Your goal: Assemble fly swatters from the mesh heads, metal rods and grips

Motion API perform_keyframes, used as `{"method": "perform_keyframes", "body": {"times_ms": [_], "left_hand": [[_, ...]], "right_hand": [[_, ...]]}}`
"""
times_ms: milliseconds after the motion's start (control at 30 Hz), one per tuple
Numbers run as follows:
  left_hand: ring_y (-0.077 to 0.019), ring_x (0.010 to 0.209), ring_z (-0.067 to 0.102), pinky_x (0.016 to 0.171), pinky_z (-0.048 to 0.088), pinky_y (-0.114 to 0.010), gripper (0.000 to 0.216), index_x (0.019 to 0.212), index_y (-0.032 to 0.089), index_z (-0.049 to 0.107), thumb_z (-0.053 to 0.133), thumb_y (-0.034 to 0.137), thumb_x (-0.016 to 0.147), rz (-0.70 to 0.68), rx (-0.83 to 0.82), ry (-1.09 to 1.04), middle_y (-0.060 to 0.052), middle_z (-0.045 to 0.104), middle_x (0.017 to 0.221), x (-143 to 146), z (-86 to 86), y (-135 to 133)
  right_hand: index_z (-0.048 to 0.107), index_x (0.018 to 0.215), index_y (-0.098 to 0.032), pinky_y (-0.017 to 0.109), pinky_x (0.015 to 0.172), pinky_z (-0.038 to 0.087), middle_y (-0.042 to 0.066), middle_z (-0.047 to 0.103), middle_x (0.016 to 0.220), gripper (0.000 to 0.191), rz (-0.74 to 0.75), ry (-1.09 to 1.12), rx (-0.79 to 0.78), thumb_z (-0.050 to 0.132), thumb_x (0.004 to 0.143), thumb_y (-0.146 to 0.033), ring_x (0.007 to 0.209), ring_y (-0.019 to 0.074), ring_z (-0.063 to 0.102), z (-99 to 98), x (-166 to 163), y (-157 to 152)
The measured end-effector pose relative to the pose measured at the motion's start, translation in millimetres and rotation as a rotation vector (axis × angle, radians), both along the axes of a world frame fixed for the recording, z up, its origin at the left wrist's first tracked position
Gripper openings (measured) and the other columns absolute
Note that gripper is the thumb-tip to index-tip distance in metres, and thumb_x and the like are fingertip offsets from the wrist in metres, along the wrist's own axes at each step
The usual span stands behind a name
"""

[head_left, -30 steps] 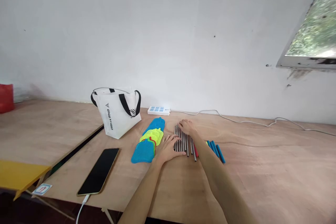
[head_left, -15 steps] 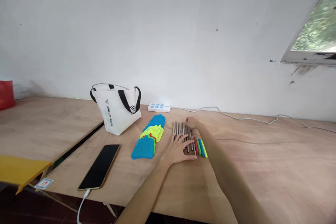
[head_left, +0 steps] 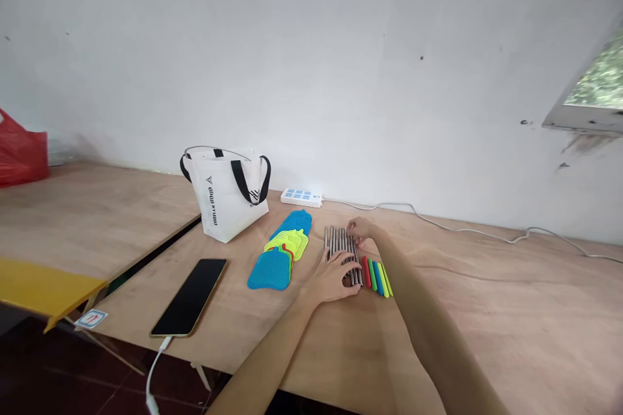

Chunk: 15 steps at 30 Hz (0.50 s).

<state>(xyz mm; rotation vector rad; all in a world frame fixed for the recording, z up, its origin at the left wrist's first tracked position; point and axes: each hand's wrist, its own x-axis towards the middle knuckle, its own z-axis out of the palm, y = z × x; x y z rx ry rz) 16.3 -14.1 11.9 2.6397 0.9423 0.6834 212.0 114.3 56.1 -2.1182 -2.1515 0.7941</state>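
**Covered and Cropped**

The left grip is covering the near ends of the thin silver metal rods; the right grip is masking some far tips. The red plastic bag is running off the left edge.

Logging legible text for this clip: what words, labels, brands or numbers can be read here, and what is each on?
"GOGO STUDIO", printed in black down the front of the white tote bag; "STUDIO" is clear, the first word less sure.
Small sticker at the near left: a red mark on white, too small to read.
White power strip: blue markings, too blurred to read.
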Motion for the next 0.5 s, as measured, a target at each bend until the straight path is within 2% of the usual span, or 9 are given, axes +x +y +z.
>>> {"method": "perform_keyframes", "body": {"times_ms": [100,267,367,433,500], "left_hand": [[-0.0259,0.137,0.048,0.127,0.013,-0.054,0.044,0.124,0.032,0.064,0.068,0.054,0.086,0.003,-0.012,-0.01,-0.003,0.056,0.142,0.1,-0.1,0.0],[-0.0253,0.136,0.048,0.128,0.01,-0.053,0.044,0.127,0.034,0.063,0.066,0.055,0.088,0.019,0.015,-0.02,-0.002,0.058,0.141,-0.7,-2.1,0.5],[-0.0263,0.141,0.043,0.127,0.009,-0.056,0.044,0.131,0.04,0.061,0.059,0.059,0.092,0.018,-0.005,0.006,0.001,0.053,0.148,-1.6,-3.8,2.4],[-0.0275,0.143,0.041,0.126,0.01,-0.057,0.045,0.132,0.043,0.062,0.055,0.065,0.092,0.013,-0.033,0.019,0.002,0.05,0.151,-1.7,-4.5,4.4],[-0.0285,0.144,0.04,0.126,0.013,-0.057,0.048,0.13,0.043,0.064,0.055,0.069,0.09,0.008,-0.044,0.016,0.001,0.05,0.151,-1.2,-4.9,6.5]], "right_hand": [[0.063,0.119,-0.016,0.034,0.076,0.059,0.005,0.067,0.109,0.03,0.068,-0.061,0.085,0.062,0.099,-0.039,0.088,0.0158,0.067,8.0,-1.5,-4.9],[0.063,0.119,-0.018,0.044,0.094,0.053,0.007,0.064,0.122,0.029,0.187,-0.189,0.321,0.061,0.098,-0.039,0.107,0.021,0.063,28.7,0.1,-16.4],[0.062,0.122,-0.019,0.039,0.092,0.05,0.008,0.065,0.124,0.025,0.246,-0.265,0.452,0.051,0.102,-0.029,0.105,0.0207,0.063,49.6,1.1,-26.8],[0.06,0.125,-0.02,0.033,0.086,0.046,0.009,0.065,0.125,0.029,0.295,-0.311,0.547,0.041,0.103,-0.021,0.104,0.0206,0.063,67.6,-1.2,-34.9],[0.06,0.123,-0.021,0.03,0.08,0.043,0.009,0.067,0.122,0.03,0.367,-0.347,0.638,0.039,0.102,-0.023,0.103,0.0211,0.063,86.9,-7.8,-44.5]]}}
